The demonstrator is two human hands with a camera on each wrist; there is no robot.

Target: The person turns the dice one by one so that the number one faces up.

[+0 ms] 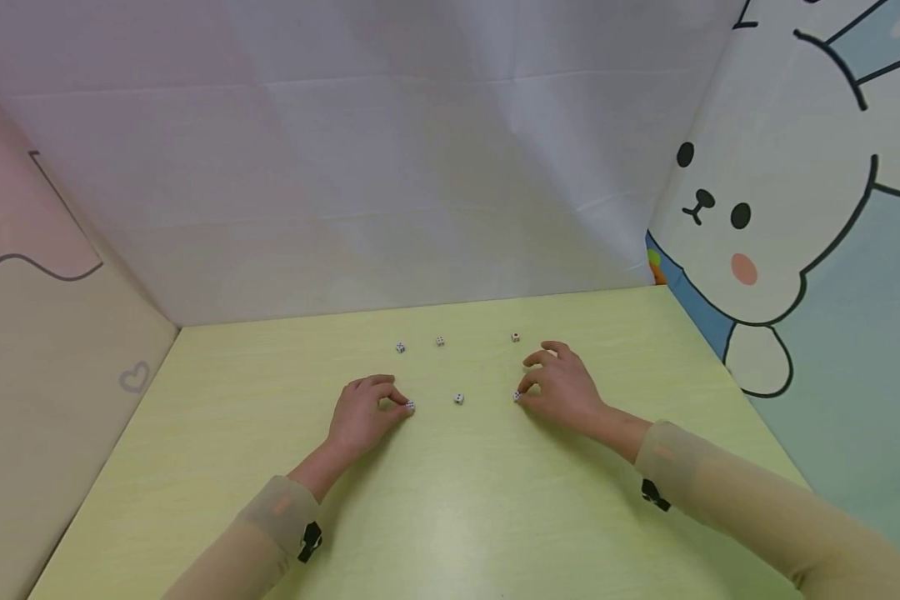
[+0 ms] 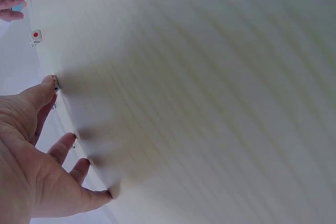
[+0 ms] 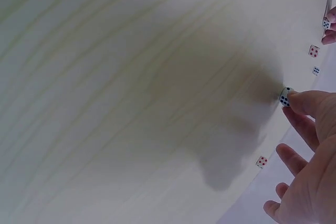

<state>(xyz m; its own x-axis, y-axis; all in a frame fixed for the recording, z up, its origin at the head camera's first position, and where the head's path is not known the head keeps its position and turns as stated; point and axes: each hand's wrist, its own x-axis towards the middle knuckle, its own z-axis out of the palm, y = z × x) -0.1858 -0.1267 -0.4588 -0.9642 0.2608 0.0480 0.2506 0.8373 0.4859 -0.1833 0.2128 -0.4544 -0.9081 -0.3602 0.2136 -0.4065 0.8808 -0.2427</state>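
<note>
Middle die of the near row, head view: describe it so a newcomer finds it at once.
On the yellow-green table, find the left hand and the right hand. Between them, in the near row, sits a white die; unlike both row neighbours, it is unpinched.

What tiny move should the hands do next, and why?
Maybe the right hand should gently release its die. It pinches that die close to the table, roughly in line with the middle die and the left die in the left hand, so it may already be in place.
</note>
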